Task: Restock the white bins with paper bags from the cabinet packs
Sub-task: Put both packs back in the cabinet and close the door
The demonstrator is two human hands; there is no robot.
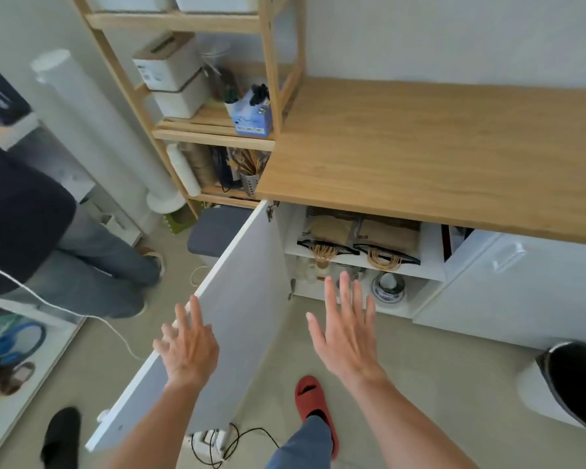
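The white cabinet door [244, 282] stands swung open toward me under the wooden countertop [437, 157]. On the cabinet's upper shelf lie two packs of brown paper bags [389, 236] with twisted rope handles facing out. My left hand [188, 346] is spread open against the top edge of the door. My right hand [347, 330] hovers open in front of the cabinet opening, fingers apart, holding nothing. White bins [170, 62] with wooden lids sit stacked on the wooden shelf unit [271, 62] at the upper left.
The lower cabinet shelf holds a blue-and-white bowl [388, 289] and glass items. Another person in jeans [92, 265] stands at left. A black-lined waste bin [575, 390] sits at right. Cables and a power strip [214, 441] lie on the floor by my red slipper [313, 401].
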